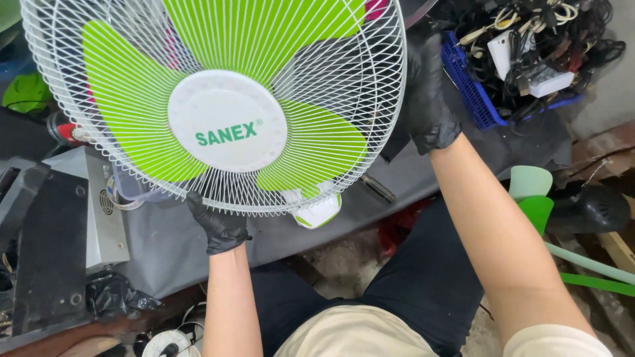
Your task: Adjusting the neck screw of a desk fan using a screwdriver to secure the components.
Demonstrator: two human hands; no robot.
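Note:
A white wire fan guard [370, 79] with a round white centre cap fills the upper left, and bright green blades [132, 99] show behind its wires. My left hand [218, 225], in a black glove, grips the guard's lower rim from underneath. My right hand [426, 99], also in a black glove, holds the guard's right rim. A white and green fan body part [319, 210] peeks out below the guard's bottom edge.
A blue basket [473, 92] packed with tangled cables and adapters sits at the upper right on a grey covered bench [172, 238]. A metal box [106, 211] and black casing lie at the left. Green fan blades [536, 205] and a dark motor housing [592, 208] rest at the right.

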